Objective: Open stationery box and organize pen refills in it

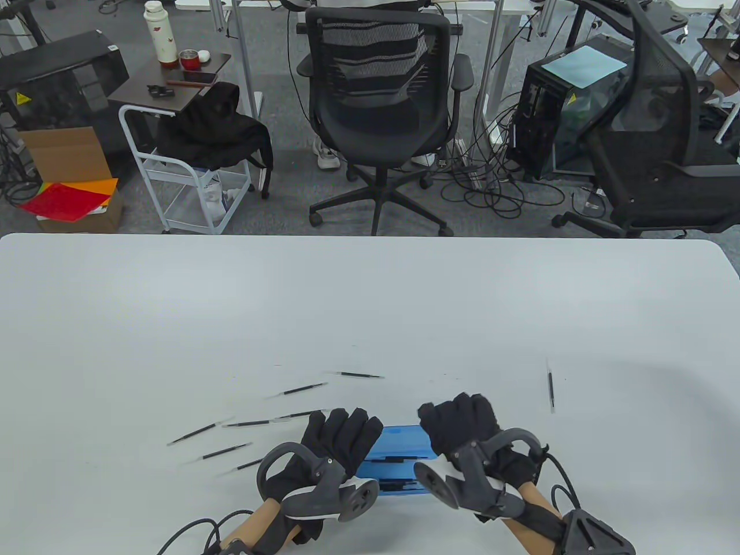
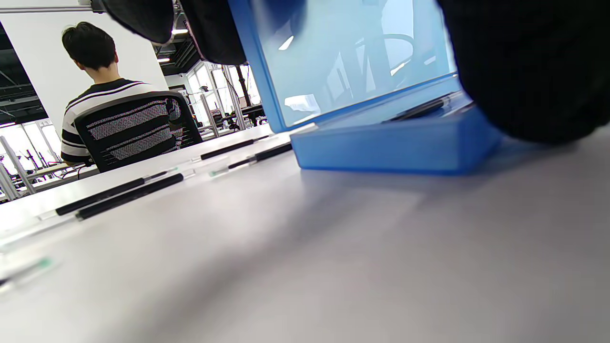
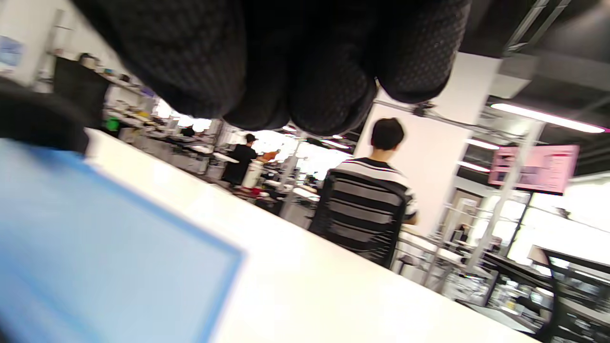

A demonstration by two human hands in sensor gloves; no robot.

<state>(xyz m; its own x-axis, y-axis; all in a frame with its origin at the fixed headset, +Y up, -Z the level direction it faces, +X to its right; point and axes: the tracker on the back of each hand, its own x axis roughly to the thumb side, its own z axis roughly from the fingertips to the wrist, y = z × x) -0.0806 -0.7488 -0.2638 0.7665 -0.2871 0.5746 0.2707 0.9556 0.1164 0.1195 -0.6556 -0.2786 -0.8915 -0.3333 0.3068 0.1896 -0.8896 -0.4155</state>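
The blue translucent stationery box (image 1: 399, 445) lies near the table's front edge between my two hands. My left hand (image 1: 341, 433) grips its left end, my right hand (image 1: 457, 422) its right end. In the left wrist view the lid (image 2: 352, 57) stands raised above the base (image 2: 395, 147), and one refill (image 2: 419, 109) lies inside. My left fingers (image 2: 209, 28) curl over the lid's top. The lid (image 3: 95, 247) fills the lower left of the right wrist view, under my curled right fingers (image 3: 310, 62). Several black pen refills (image 1: 303, 389) lie scattered left of the box, and one refill (image 1: 550, 386) lies alone at the right.
The white table (image 1: 370, 300) stretches away behind the box. A black office chair (image 1: 381, 104) stands beyond its far edge, with a person in a striped shirt (image 2: 95, 95) sitting in it. Loose refills (image 2: 119, 195) lie close to my left hand.
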